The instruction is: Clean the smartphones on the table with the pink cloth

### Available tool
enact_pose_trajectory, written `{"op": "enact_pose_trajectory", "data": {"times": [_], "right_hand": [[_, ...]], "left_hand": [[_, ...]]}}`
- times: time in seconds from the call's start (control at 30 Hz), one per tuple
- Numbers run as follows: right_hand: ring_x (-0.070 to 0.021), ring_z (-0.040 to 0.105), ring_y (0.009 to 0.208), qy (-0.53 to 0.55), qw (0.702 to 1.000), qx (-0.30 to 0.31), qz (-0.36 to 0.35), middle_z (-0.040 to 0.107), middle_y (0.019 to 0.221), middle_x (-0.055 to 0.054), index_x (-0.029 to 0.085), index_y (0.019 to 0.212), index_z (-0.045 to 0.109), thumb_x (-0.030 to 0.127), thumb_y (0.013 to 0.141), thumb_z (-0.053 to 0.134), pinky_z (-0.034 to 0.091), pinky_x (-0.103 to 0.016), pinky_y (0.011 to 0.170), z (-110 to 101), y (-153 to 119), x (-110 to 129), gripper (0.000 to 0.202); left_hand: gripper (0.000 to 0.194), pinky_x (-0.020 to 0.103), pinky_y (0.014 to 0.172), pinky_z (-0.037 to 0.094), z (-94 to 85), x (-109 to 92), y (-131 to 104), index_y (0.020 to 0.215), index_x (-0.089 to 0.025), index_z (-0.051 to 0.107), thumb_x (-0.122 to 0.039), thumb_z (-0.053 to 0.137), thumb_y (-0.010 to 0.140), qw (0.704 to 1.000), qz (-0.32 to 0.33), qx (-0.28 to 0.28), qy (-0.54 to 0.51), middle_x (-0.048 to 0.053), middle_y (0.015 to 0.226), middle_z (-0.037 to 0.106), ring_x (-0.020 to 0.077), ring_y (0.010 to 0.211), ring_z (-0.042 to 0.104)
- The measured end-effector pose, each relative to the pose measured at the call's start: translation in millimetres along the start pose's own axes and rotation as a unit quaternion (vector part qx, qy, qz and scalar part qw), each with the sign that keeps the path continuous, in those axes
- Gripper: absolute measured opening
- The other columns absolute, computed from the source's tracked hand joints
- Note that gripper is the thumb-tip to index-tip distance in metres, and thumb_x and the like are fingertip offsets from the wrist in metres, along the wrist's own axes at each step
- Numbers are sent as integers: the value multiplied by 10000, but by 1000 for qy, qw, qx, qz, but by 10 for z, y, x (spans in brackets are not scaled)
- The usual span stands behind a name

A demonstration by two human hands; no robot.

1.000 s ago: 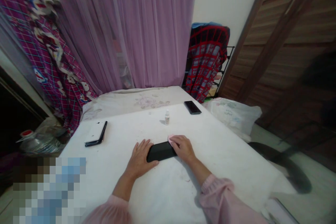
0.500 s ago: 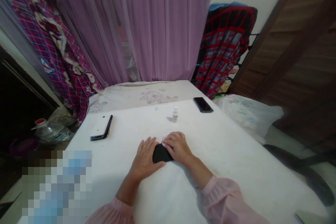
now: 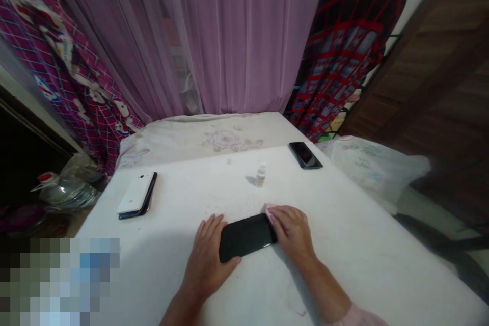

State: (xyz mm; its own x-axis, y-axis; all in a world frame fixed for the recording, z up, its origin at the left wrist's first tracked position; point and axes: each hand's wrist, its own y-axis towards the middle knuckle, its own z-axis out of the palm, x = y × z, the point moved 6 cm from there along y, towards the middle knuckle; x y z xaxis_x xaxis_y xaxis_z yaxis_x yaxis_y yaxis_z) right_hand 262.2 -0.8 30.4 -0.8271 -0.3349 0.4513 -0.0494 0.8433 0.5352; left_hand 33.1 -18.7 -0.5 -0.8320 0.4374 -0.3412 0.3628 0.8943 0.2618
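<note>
Two hands at it: R hand has fingers pinching pink cloth at right end of phone; L hand clasps left end, thumb at near edge. Prob. best: brace w/ L, keep cloth flat, press lightly. Phone: lower ctr of frame, slightly askew, black, glint nr lower-right corner.

A home; purple curtains and floral cloth (quite domestic) show it.
</note>
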Motion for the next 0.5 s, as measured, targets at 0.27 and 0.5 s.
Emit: {"op": "enact_pose_trajectory", "data": {"times": [0.27,0.5], "right_hand": [[-196,627,877,35,999,27,-29,708,954,-44,282,1037,705,272,945,501,446,-359,778,79,-21,192,224],[-207,599,915,36,998,38,-28,684,978,-59,268,1043,697,236,938,504,440,-367,788,137,-34,178,222]], "left_hand": [[767,595,1132,244,30,121,-87,1398,-216,326,-423,667,742,996,-71,-59,19,150,1433,478,369,1354,390],[725,573,1132,250,14,209,-200,1431,-211,278,-343,589,790,997,-51,-55,24,153,1452,457,352,1385,349]]}}
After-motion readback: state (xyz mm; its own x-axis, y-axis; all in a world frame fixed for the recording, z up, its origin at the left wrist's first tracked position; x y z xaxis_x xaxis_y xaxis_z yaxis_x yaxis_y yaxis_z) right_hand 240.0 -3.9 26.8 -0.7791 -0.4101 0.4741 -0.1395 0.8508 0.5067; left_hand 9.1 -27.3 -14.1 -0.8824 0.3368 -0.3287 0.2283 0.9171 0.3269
